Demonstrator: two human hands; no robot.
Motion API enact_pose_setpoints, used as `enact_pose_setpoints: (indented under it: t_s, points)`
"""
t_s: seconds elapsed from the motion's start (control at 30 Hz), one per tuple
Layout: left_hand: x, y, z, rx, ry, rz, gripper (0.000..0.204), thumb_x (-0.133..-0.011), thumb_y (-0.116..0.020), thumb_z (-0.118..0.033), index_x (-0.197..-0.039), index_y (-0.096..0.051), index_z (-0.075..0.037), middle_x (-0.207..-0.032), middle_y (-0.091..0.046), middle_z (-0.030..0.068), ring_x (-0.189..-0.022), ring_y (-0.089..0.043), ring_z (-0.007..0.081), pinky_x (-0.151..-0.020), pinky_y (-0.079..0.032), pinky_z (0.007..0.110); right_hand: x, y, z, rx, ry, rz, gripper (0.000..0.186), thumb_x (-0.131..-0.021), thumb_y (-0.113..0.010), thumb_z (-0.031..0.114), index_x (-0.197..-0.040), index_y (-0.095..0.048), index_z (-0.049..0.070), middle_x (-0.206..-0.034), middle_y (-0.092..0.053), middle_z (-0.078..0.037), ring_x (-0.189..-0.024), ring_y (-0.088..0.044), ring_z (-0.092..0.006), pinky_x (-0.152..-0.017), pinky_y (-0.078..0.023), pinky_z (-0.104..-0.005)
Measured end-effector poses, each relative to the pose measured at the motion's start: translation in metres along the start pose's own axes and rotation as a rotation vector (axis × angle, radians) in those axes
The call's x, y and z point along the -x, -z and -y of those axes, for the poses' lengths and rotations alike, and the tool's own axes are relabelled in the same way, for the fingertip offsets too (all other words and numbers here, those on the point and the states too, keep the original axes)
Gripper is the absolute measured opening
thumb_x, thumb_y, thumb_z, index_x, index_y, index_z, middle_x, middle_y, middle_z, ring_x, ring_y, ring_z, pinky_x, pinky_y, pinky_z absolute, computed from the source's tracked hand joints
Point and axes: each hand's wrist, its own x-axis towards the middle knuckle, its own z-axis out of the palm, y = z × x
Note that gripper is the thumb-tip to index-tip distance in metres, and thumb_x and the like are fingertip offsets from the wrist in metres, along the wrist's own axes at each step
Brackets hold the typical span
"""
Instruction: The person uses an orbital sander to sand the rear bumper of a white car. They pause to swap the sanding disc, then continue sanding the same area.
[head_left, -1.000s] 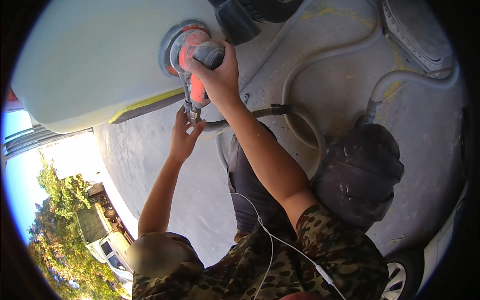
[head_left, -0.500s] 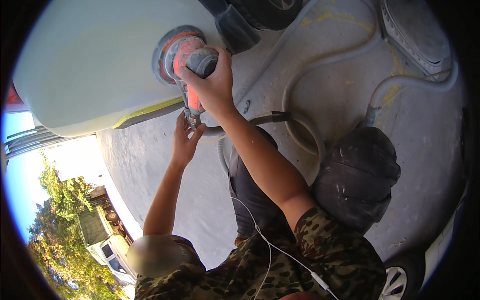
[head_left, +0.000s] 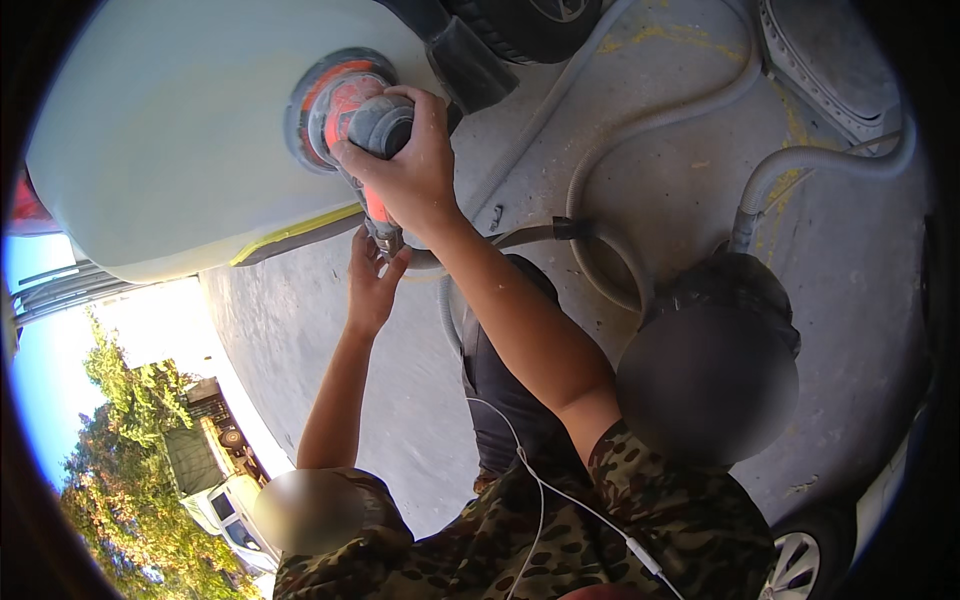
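Note:
A red and grey orbital sander [head_left: 345,97] rests with its round pad against the pale grey-green body panel [head_left: 190,130] of a vehicle. My right hand [head_left: 418,165] wraps over the sander's dark grey top, thumb on one side and fingers on the other. Lower down, the fingers and thumb of my left hand [head_left: 374,285] close round the hose fitting [head_left: 388,242] at the tool's rear end. From there a grey hose [head_left: 525,238] runs off to the right, partly behind my right forearm.
Hose loops lie on the dusty concrete floor [head_left: 690,165]. A tyre [head_left: 525,25] and dark mud flap [head_left: 470,65] sit beside the panel. Yellow tape [head_left: 290,232] follows its lower edge. Another wheel [head_left: 795,565] stands at lower right; a truck [head_left: 230,510] is outside at left.
The sander has slid a little left across the panel, my right hand moving with it. My left hand keeps its hold on the fitting, almost in the same place.

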Motion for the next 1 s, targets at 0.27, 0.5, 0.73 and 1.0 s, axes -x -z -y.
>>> enact_pose_setpoints:
  t_s: [0.27, 0.5, 0.73, 1.0]
  points:
    - [0.016, -0.001, 0.028, -0.132, 0.077, 0.004, 0.075, -0.1, -0.076, -0.017, -0.16, -0.034, 0.004, -0.132, -0.064, 0.0114, -0.118, -0.062, 0.0177, -0.107, -0.049, 0.036, 0.024, 0.019, -0.045, -0.263, -0.27, -0.064, 0.073, -0.078, -0.091, 0.023, -0.134, -0.05, 0.001, -0.131, -0.052, -0.016, -0.122, -0.057, -0.028, -0.104, -0.051, -0.043]
    - [0.004, 0.001, 0.0, -0.052, 0.052, -0.012, 0.074, -0.101, -0.074, -0.015, -0.159, -0.033, 0.005, -0.135, -0.062, 0.0123, -0.123, -0.06, 0.0172, -0.107, -0.049, 0.036, 0.0, 0.005, -0.005, -0.154, -0.137, -0.045, 0.072, -0.077, -0.09, 0.021, -0.134, -0.051, 0.001, -0.132, -0.052, -0.016, -0.123, -0.058, -0.0282, -0.103, -0.053, -0.0435]
    - [-0.013, -0.002, -0.044, 0.253, -0.126, 0.024, 0.065, -0.101, -0.075, -0.016, -0.153, -0.039, 0.003, -0.139, -0.061, 0.0103, -0.129, -0.058, 0.0182, -0.11, -0.048, 0.037, -0.024, -0.03, 0.059, 0.126, 0.199, 0.09, 0.076, -0.071, -0.093, 0.029, -0.133, -0.055, 0.007, -0.13, -0.054, -0.017, -0.115, -0.066, -0.0381, -0.096, -0.057, -0.0493]
    - [-0.013, -0.016, -0.017, 0.137, -0.054, 0.012, 0.07, -0.1, -0.077, -0.016, -0.156, -0.039, 0.001, -0.131, -0.065, 0.0106, -0.119, -0.063, 0.0179, -0.105, -0.051, 0.037, -0.016, -0.004, 0.021, 0.087, 0.072, 0.03, 0.074, -0.075, -0.092, 0.022, -0.134, -0.052, 0.003, -0.131, -0.055, -0.017, -0.121, -0.061, -0.0345, -0.104, -0.052, -0.0456]
